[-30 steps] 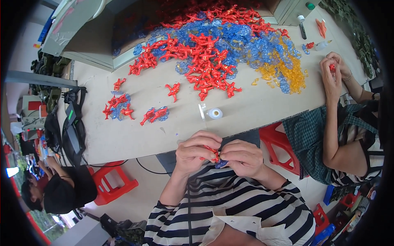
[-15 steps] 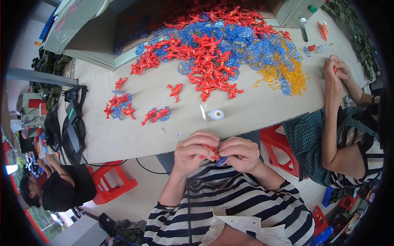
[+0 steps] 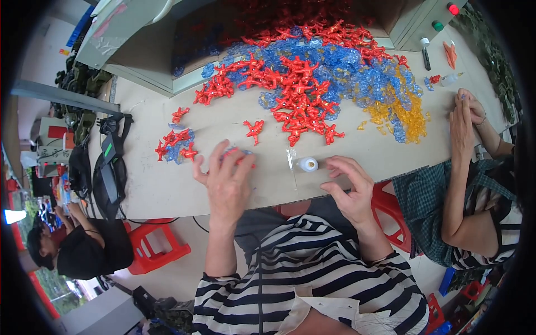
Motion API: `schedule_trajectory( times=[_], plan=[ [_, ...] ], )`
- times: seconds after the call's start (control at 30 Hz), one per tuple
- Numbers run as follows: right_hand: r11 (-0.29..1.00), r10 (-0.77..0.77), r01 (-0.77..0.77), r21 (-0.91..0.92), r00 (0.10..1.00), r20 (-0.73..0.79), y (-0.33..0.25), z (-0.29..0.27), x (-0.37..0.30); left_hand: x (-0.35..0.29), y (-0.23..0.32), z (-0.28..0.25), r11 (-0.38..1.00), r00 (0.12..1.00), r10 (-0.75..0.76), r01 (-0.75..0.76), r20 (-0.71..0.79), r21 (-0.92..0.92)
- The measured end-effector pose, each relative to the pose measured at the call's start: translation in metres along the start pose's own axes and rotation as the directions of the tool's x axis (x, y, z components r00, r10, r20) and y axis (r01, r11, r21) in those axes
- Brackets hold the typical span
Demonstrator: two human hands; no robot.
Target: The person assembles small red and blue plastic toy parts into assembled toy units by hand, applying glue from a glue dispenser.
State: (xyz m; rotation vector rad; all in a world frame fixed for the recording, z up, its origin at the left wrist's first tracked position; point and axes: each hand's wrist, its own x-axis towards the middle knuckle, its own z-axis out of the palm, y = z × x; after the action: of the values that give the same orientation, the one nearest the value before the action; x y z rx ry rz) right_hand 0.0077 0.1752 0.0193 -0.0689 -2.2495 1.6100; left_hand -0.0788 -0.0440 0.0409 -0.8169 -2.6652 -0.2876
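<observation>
Fingers spread, my left hand (image 3: 228, 187) is over a small group of red plastic figures (image 3: 245, 161) with blue translucent pieces, partly hidden beneath it. My right hand (image 3: 355, 192) is open with nothing in it, just right of a small white squeeze bottle (image 3: 308, 164). Farther back lies a single red figure (image 3: 254, 132). To the left is a cluster of red figures on blue pieces (image 3: 180, 151), with another red figure (image 3: 179, 115) behind it. A large heap of red figures (image 3: 301, 106) and blue translucent pieces (image 3: 340, 62) fills the table's far side.
Yellow translucent pieces (image 3: 416, 123) lie at the heap's right end. A grey cabinet (image 3: 134, 70) frames the back. A black bag (image 3: 109, 162) hangs at the table's left edge. At right, a co-worker's hands (image 3: 466, 114) are close together near a marker (image 3: 426, 56) and another bottle (image 3: 450, 79).
My hands have parted and moved forward over the table. The left went to the figures at left, the right toward the bottle. The red figure and blue piece are no longer between them.
</observation>
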Motion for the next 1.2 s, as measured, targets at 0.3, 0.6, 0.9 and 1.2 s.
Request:
schedule_trajectory(
  times=[0.3,0.6,0.9,1.2],
  plan=[
    [0.968,-0.099,0.107,-0.227,0.994,0.046,-0.001,0.020,0.016,0.044,0.003,0.010,0.998,0.997,-0.066,0.066,-0.042,0.010],
    [0.996,-0.077,0.079,0.029,0.996,-0.055,0.008,0.019,0.004,0.050,0.025,0.013,0.992,0.980,-0.046,0.023,0.196,0.121],
    [0.996,-0.058,0.056,0.064,0.998,0.032,-0.014,-0.012,-0.013,-0.018,0.041,0.009,-0.350,0.857,-0.137,0.428,0.497,-0.834],
    [0.982,-0.174,0.181,-0.045,0.976,0.129,-0.030,-0.016,-0.008,-0.042,0.049,0.013,-0.531,0.785,-0.132,0.459,0.605,-0.712]
  ],
)
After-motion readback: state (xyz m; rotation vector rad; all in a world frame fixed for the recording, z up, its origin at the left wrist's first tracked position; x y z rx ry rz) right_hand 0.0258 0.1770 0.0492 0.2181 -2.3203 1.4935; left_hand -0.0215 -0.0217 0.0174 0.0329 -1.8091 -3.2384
